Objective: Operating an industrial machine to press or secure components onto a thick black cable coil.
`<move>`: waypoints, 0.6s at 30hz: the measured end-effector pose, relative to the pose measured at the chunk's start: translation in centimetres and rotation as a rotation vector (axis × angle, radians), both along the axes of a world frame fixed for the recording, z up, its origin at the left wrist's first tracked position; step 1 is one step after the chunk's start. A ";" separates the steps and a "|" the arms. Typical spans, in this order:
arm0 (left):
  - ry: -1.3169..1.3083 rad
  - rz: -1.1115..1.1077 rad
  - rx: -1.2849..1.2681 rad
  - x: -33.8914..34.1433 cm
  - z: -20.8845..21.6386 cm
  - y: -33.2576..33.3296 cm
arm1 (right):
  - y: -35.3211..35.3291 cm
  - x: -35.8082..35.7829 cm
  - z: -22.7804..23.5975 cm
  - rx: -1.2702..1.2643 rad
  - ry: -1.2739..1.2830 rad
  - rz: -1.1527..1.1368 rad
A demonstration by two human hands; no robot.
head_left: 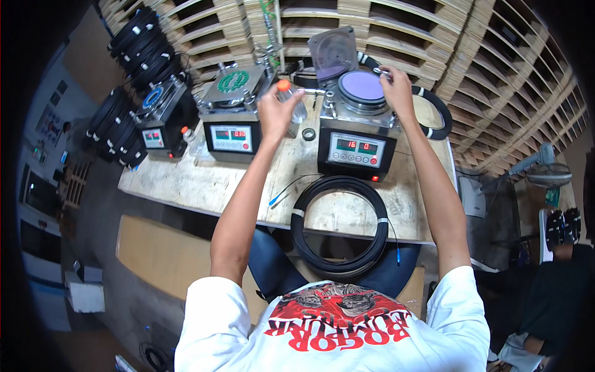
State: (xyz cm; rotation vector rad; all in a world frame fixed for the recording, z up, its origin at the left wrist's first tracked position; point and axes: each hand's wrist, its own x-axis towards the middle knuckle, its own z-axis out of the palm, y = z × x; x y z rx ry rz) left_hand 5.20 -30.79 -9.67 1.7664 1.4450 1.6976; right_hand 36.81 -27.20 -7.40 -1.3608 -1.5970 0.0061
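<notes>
My left hand (276,111) is wrapped around a clear plastic bottle (299,113) with an orange cap, held upright above the workbench. My right hand (397,92) has its fingers closed at the far right edge of the nearest polishing machine (359,150). A small shiny metal part (379,71) shows at its fingertips; whether it is fixed to the machine is unclear. On top of this machine lies a round purple polishing pad (361,85). Behind it stands a raised translucent lid (334,53). A small dark ring (308,134) lies between the machines.
A coil of black cable (298,228) with blue-tipped ends overhangs the workbench's (254,197) front edge. Left stand a machine with a green ring fixture (233,82) and another with a blue ring (152,97). Another orange-capped bottle (196,144) stands between them. A fan (548,175) is at right.
</notes>
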 end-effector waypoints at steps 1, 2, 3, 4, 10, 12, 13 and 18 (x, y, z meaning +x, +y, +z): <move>0.012 -0.012 -0.065 -1.0 -2.3 -0.1 | -0.2 -0.8 0.0 -0.021 0.000 -0.012; 0.087 0.029 -0.172 -1.3 -3.7 -0.8 | -0.3 -0.8 -0.2 -0.012 -0.025 -0.057; 0.162 0.068 -0.279 -1.5 -5.1 -1.7 | -0.3 -0.7 -0.2 0.004 -0.018 -0.082; 0.179 0.061 -0.242 -2.2 -7.7 -1.6 | -0.4 -0.8 0.0 0.025 0.005 -0.073; 0.246 0.047 -0.319 -2.0 -16.1 -2.6 | -0.5 0.0 0.1 0.012 0.038 -0.078; 0.258 -0.065 -0.409 -1.6 -14.7 -3.0 | -1.0 -0.7 0.0 0.017 0.034 -0.082; 0.256 -0.082 -0.402 -0.9 -13.4 -2.8 | -1.0 -0.3 0.2 0.010 0.030 -0.090; -0.032 -0.268 -0.210 0.9 -8.5 3.3 | -0.3 0.0 0.0 0.032 0.127 -0.084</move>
